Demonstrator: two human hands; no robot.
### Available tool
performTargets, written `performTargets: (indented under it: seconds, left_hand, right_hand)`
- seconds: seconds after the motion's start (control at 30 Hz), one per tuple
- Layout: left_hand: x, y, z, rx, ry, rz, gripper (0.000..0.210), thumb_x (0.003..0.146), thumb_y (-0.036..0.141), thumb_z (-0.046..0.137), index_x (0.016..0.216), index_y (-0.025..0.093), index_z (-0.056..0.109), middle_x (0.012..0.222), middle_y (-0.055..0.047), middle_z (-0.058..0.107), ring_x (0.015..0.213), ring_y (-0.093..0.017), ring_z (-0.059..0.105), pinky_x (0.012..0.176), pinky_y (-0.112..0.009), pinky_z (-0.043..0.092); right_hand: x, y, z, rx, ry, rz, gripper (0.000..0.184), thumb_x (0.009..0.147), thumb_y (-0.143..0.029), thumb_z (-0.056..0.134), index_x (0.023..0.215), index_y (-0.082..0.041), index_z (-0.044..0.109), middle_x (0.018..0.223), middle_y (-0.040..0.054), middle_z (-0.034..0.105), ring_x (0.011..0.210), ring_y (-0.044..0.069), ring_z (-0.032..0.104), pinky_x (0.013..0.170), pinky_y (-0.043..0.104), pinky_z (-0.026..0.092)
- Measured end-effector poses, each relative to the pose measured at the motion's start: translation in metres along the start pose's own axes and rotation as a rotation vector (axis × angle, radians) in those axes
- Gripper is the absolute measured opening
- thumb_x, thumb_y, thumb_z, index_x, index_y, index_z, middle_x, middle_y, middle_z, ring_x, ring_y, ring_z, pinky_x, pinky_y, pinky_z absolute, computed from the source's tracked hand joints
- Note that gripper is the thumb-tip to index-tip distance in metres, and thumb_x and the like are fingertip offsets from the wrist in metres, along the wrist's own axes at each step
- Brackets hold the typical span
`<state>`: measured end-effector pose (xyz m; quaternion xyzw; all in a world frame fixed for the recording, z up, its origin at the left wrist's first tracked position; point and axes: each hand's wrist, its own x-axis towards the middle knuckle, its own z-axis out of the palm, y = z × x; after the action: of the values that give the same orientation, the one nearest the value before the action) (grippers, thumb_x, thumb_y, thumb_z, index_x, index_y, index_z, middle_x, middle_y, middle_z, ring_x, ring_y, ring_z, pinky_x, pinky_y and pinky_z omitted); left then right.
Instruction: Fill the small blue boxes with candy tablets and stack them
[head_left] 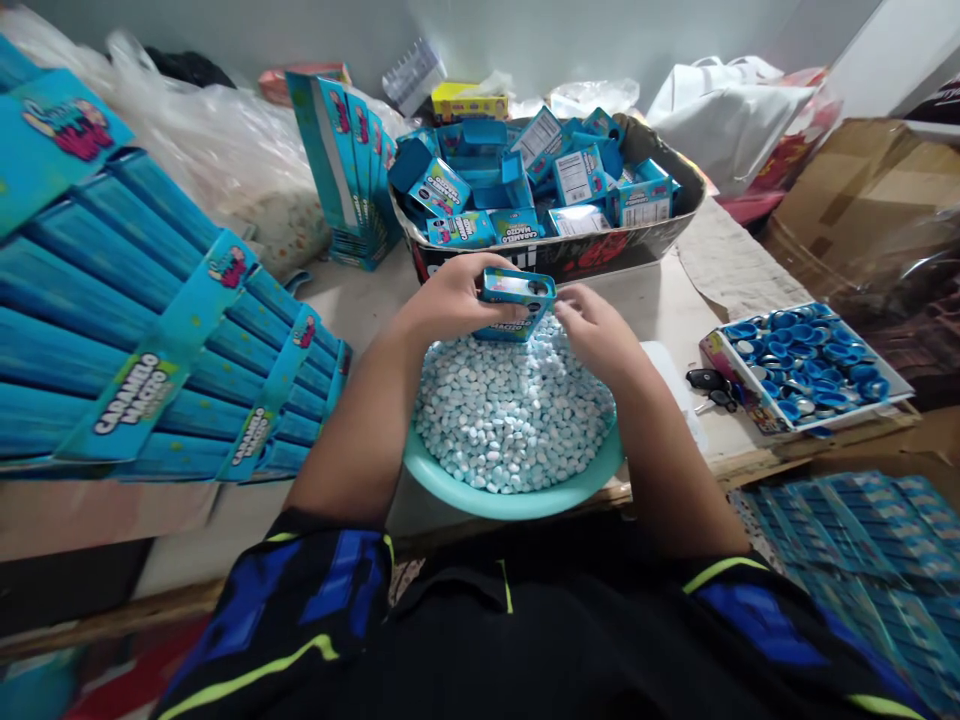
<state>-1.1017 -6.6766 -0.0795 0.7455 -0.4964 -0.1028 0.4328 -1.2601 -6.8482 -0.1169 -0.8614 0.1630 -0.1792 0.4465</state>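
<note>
My left hand (465, 298) is wrapped round a small blue candy box (504, 318), its fingers across the printed front. The box stands roughly upright, with a dark round opening at the right of its top. At its right edge is my right hand (596, 330), fingers curled together close to the box; whatever they pinch, if anything, is hidden. Below both hands sits a turquoise basin (510, 503) heaped with small white and pale-blue candies (510, 420). The bottom of the box is at the far side of the heap.
Behind the basin, a carton (675, 240) holds many blue candy boxes. To the right are a tray of blue caps (817, 365) and keys (712, 385). Stacked blue display cartons (172, 340) crowd the left. More blue packs (862, 550) lie low at the right.
</note>
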Motion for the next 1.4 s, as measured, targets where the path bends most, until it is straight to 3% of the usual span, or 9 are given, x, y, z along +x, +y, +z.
performTargets:
  seconds: [0.13,0.3,0.5,0.63,0.77,0.9,1.0,1.17,1.4]
  left_hand:
    - [0.002,-0.005,0.001,-0.006,0.161,-0.049,0.052,0.072,0.048,0.09,0.111,0.019,0.071,0.107,-0.007,0.074,0.099,-0.023,0.07,0.084,-0.033,0.057]
    - [0.003,-0.006,-0.002,-0.003,0.181,-0.078,0.048,0.075,0.046,0.09,0.109,0.021,0.066,0.104,-0.006,0.071,0.096,-0.023,0.069,0.082,-0.034,0.058]
    - [0.001,-0.001,0.001,0.029,0.164,-0.088,0.051,0.072,0.048,0.089,0.11,0.02,0.068,0.107,-0.005,0.073,0.101,-0.026,0.069,0.087,-0.036,0.056]
    - [-0.001,0.004,0.002,0.044,0.134,-0.093,0.054,0.071,0.049,0.089,0.111,0.019,0.07,0.109,-0.006,0.074,0.103,-0.027,0.069,0.088,-0.036,0.053]
    - [-0.001,0.006,0.003,0.019,0.101,-0.076,0.054,0.07,0.049,0.088,0.112,0.019,0.07,0.109,-0.006,0.074,0.101,-0.026,0.068,0.085,-0.034,0.052]
    - [-0.001,0.006,0.004,-0.026,0.043,-0.066,0.054,0.07,0.048,0.087,0.111,0.018,0.07,0.106,-0.005,0.074,0.096,-0.024,0.068,0.082,-0.033,0.051]
    - [-0.002,0.008,0.005,-0.046,0.005,-0.019,0.049,0.072,0.045,0.086,0.109,0.018,0.07,0.105,-0.005,0.074,0.097,-0.024,0.069,0.083,-0.033,0.052]
    - [-0.004,0.011,0.008,-0.107,-0.066,0.052,0.049,0.072,0.044,0.09,0.108,0.017,0.072,0.105,-0.006,0.074,0.098,-0.024,0.07,0.085,-0.033,0.054]
    - [-0.004,0.013,0.011,-0.147,-0.14,0.08,0.051,0.073,0.044,0.092,0.111,0.017,0.072,0.106,-0.007,0.075,0.1,-0.024,0.071,0.088,-0.034,0.056]
  right_hand:
    - [-0.013,-0.011,-0.001,-0.358,-0.238,-0.095,0.038,0.1,-0.052,0.058,0.116,-0.021,0.073,0.12,0.0163,0.069,0.111,0.035,0.065,0.095,0.052,0.053]
    - [-0.024,-0.023,0.003,-0.53,-0.406,-0.268,0.056,0.091,-0.069,0.07,0.112,-0.018,0.072,0.125,0.0203,0.066,0.119,0.042,0.062,0.1,0.057,0.053]
    - [-0.018,-0.028,0.0,-0.449,-0.513,-0.24,0.047,0.096,-0.054,0.072,0.125,-0.018,0.067,0.123,0.0165,0.074,0.107,0.032,0.07,0.086,0.04,0.053]
    - [-0.016,-0.035,-0.002,-0.486,-0.539,-0.191,0.028,0.102,-0.045,0.063,0.108,-0.019,0.071,0.111,0.0125,0.077,0.099,0.028,0.07,0.078,0.035,0.047]
    - [-0.016,-0.035,-0.002,-0.376,-0.435,-0.215,0.016,0.099,-0.034,0.064,0.092,-0.021,0.07,0.091,0.0065,0.075,0.082,0.021,0.064,0.07,0.032,0.04]
    - [-0.017,-0.032,-0.002,-0.056,-0.279,-0.277,0.019,0.094,-0.037,0.066,0.086,-0.021,0.069,0.078,0.0011,0.069,0.073,0.017,0.059,0.069,0.031,0.041]
    - [-0.014,-0.034,-0.003,0.195,-0.075,-0.272,0.018,0.09,-0.038,0.068,0.085,-0.02,0.069,0.076,0.0,0.067,0.072,0.015,0.058,0.069,0.03,0.044]
    - [0.007,-0.049,-0.001,0.631,0.251,-0.226,0.019,0.092,-0.039,0.065,0.082,-0.023,0.062,0.064,-0.0044,0.05,0.055,0.01,0.046,0.051,0.027,0.035]
    - [0.04,-0.056,0.015,0.858,0.268,-0.204,0.026,0.092,-0.048,0.065,0.084,-0.026,0.055,0.065,-0.0062,0.045,0.052,0.009,0.044,0.047,0.025,0.037]
